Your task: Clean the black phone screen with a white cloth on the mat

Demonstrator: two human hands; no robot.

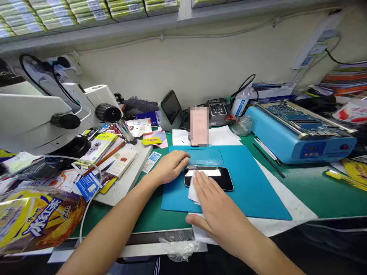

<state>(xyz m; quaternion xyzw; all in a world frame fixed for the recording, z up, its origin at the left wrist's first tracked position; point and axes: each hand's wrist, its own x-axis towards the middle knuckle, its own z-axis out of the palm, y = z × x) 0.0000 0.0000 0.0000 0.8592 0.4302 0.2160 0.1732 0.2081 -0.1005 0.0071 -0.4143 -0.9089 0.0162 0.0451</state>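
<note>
A phone [226, 181] with a black, shiny screen lies flat on the blue mat [252, 191]. My right hand [213, 198] presses a white wipe [193, 194] onto the phone's left part, its fingers stretched over the wipe and its thumb apart. At the phone's upper left corner rests my left hand [173, 165], its fingers bent and their tips close to the phone's edge. Just behind the phone, a clear glass sheet [208, 156] lies on the mat. What is under my left fingertips is hidden.
A microscope [34, 118] and booklets [100, 147] fill the left side. Behind the mat stand a small display [171, 110] and a blurred-out upright object [200, 126]. A blue machine [298, 141] is at the right, beside tweezers [268, 160]. A bottled drink pack [37, 217] sits front left.
</note>
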